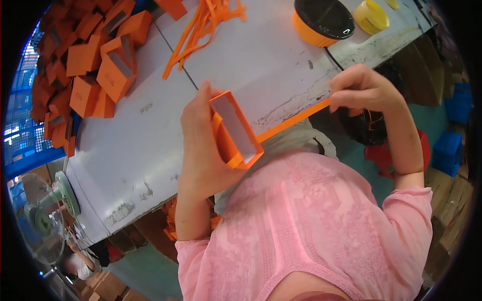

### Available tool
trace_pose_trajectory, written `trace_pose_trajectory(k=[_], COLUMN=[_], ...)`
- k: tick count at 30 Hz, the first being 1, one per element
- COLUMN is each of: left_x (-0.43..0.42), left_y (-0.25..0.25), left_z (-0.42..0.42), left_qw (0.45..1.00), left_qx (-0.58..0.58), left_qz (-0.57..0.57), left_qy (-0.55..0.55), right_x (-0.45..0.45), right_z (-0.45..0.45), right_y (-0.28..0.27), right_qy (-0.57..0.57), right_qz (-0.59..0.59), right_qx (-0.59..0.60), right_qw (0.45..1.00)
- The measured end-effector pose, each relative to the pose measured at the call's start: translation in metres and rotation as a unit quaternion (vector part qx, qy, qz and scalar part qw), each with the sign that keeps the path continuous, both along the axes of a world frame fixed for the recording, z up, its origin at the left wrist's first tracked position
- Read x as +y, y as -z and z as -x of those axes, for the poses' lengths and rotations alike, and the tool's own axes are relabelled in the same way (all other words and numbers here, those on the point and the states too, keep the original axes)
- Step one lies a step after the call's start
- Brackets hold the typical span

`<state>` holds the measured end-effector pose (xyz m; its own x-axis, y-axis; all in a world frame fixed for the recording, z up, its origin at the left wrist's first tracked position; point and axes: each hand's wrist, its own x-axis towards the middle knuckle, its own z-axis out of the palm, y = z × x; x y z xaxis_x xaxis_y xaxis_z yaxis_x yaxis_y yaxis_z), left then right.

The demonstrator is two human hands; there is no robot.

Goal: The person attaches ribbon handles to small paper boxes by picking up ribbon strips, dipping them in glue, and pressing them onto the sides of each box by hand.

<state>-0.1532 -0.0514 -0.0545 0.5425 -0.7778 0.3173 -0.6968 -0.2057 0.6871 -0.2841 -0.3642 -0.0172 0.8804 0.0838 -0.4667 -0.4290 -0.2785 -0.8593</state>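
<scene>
Tilted in my left hand (196, 145) is a small open orange box (237, 131) with a pale inside; the fingers wrap round its far side. My right hand (359, 90) pinches the far end of an orange strip (293, 120) between thumb and fingers. The strip stretches straight from the box's lower right side to that hand, over the table's near edge. Where the strip meets the box is partly hidden.
A heap of orange boxes (118, 70) fills the far left of the white table (135, 145). Loose orange strips (201, 30), a black-topped orange tub (324, 22) and a yellow cup (371, 17) lie beyond my hands. At lower left are a fan (45, 215) and another person.
</scene>
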Motion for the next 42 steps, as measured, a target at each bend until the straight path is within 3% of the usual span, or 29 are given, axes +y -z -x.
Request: trace_pose_trajectory(k=[1, 5, 8, 12, 14, 17, 26, 38, 40, 42], left_x=[0.001, -0.002, -0.016, -0.033, -0.042, -0.058, -0.083, -0.072, -0.069, -0.07], left_y=[0.001, 0.007, 0.009, 0.01, 0.007, 0.001, 0.001, 0.006, 0.009, 0.006], left_z=[0.001, -0.002, -0.002, 0.001, 0.003, 0.006, 0.01, 0.004, 0.001, 0.003], left_qw=[0.998, 0.997, 0.998, 0.998, 0.997, 0.995, 0.99, 0.993, 0.991, 0.991], left_qx=[0.056, 0.078, 0.057, 0.051, 0.043, 0.028, 0.031, 0.048, 0.042, 0.048], left_qz=[0.005, 0.01, 0.013, -0.014, -0.018, -0.024, -0.021, -0.028, 0.012, 0.02], left_qy=[-0.007, -0.003, 0.026, 0.043, 0.063, 0.093, 0.138, 0.106, 0.123, 0.127], right_x=[-0.013, -0.037, -0.02, -0.012, -0.018, -0.021, -0.021, -0.009, 0.0, 0.016], right_z=[0.009, 0.033, 0.031, 0.024, 0.022, 0.018, -0.005, 0.011, 0.016, 0.017], right_y=[0.002, 0.032, 0.039, 0.044, 0.052, 0.051, 0.045, 0.048, 0.042, 0.031], right_qy=[0.033, 0.187, 0.383, 0.421, 0.375, 0.383, 0.46, 0.461, 0.415, 0.291], right_qz=[-0.038, -0.099, -0.279, -0.379, -0.46, -0.402, -0.26, -0.228, -0.25, -0.155], right_qx=[-0.024, -0.194, -0.195, -0.219, -0.24, -0.213, -0.194, -0.171, -0.173, -0.205], right_qw=[0.998, 0.958, 0.859, 0.794, 0.769, 0.804, 0.827, 0.841, 0.857, 0.922])
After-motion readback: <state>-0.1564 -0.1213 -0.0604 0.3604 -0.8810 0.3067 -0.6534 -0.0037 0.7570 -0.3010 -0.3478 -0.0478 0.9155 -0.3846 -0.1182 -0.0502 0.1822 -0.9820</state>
